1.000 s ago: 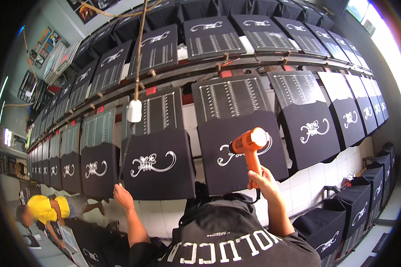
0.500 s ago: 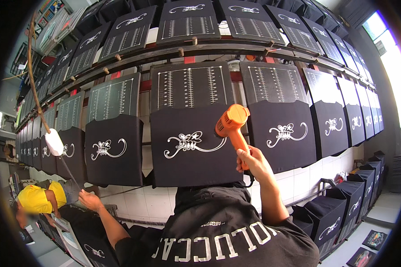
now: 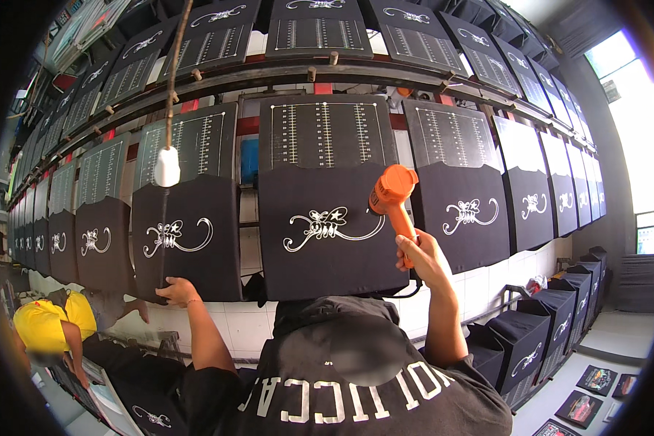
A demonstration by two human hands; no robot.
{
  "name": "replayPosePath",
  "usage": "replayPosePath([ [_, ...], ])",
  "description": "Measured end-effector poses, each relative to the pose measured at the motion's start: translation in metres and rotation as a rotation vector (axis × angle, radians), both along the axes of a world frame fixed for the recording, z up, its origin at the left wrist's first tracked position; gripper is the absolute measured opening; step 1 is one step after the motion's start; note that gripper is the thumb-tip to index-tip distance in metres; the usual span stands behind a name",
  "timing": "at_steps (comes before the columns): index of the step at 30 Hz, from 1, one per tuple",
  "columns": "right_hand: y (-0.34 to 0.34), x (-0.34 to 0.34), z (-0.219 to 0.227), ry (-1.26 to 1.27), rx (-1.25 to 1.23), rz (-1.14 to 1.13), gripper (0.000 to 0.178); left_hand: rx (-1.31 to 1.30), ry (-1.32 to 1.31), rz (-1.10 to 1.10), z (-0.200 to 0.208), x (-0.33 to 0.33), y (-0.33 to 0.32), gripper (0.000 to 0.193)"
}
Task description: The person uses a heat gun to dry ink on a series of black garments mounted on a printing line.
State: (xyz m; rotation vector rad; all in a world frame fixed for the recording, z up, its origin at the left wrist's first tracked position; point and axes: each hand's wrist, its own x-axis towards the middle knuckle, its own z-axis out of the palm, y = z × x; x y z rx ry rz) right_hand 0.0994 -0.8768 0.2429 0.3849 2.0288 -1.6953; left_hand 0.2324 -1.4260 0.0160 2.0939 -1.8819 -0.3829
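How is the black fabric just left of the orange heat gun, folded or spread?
Spread: the black fabric lies flat on the board, its white design showing.

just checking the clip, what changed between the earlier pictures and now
The orange heat gun in the right hand has moved forward and right over the shirt: at first it hid part of the white print, now it is by its right end. The left hand swung out left with the cord and white plug, then came back right. Both hands keep their hold, and the shirts stay in rows.
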Motion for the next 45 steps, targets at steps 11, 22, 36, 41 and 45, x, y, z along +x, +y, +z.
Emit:
replayPosePath([
  [11,0.006,0.000,-0.004,-0.028,0.021,0.001,0.031,0.041,-0.114,0.006,0.005,-0.015,0.010,0.068],
  [22,0.005,-0.002,-0.009,0.018,0.032,-0.087,0.029,0.041,-0.117,0.022,0.014,-0.020,0.018,0.066],
  [36,0.019,0.009,-0.014,0.001,0.054,-0.087,0.031,0.047,-0.139,0.030,0.007,-0.019,0.012,0.067],
  [41,0.018,0.015,-0.005,-0.024,0.032,-0.111,0.029,0.042,-0.137,0.034,0.006,-0.019,0.011,0.067],
  [45,0.021,0.024,-0.010,-0.028,0.061,-0.113,0.029,0.027,-0.145,0.033,0.009,-0.021,0.015,0.067],
])
